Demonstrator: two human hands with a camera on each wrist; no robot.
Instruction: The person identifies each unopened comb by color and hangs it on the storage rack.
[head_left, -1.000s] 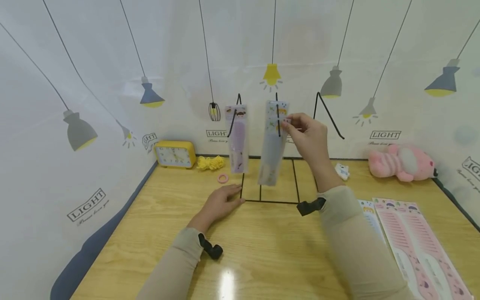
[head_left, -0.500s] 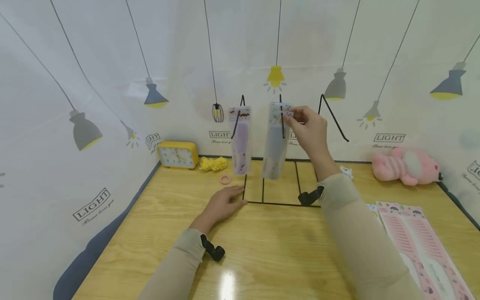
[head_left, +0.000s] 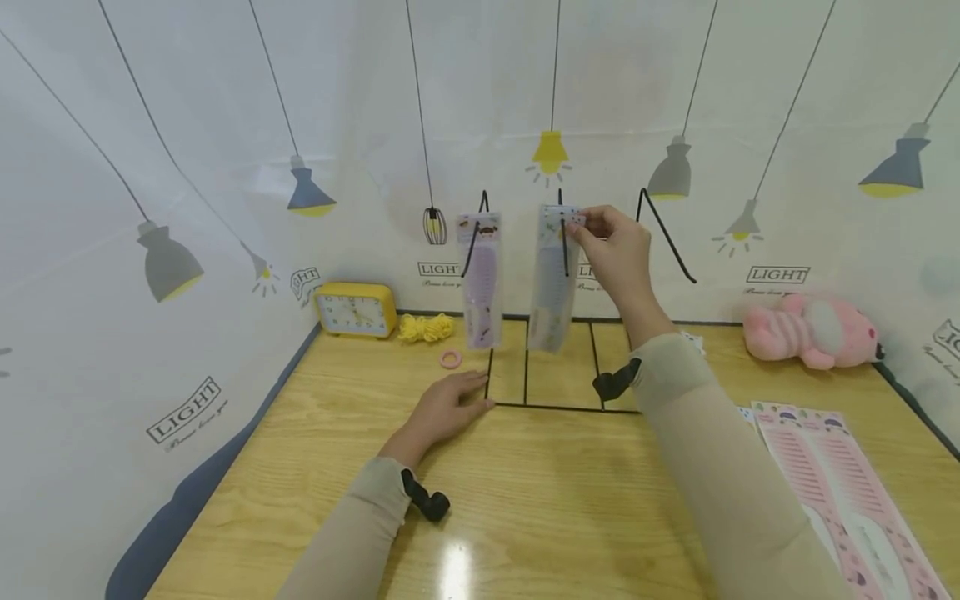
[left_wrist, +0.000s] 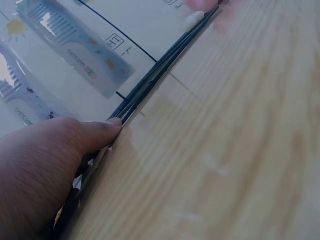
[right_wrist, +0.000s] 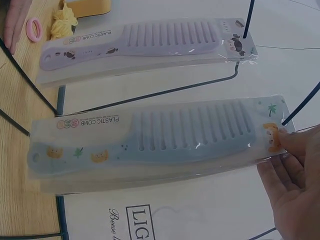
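Observation:
My right hand (head_left: 618,250) pinches the printed top of a clear-packaged blue comb (right_wrist: 195,147) between thumb and fingers. The package hangs on the middle hook of a black wire rack (head_left: 555,407), with the hook's wire passing through its top. Another clear sleeve edge shows just behind it. On the left hook hangs a packaged purple comb (head_left: 482,287). My left hand (head_left: 446,408) rests low at the rack's left front corner, fingers and thumb fairly straight. In the left wrist view, the thumb (left_wrist: 102,134) touches the black base wire.
The right hook (head_left: 666,233) carries nothing. Packaged pink combs (head_left: 832,475) lie at the table's right, beside a pink plush toy (head_left: 813,331). A yellow clock (head_left: 356,309), yellow string (head_left: 425,327) and pink ring (head_left: 450,358) sit behind my left hand.
The packaged blue comb has moved up and back along the middle hook, its top now level with the one behind. The left hand stays at the rack's corner; the head view shifted slightly.

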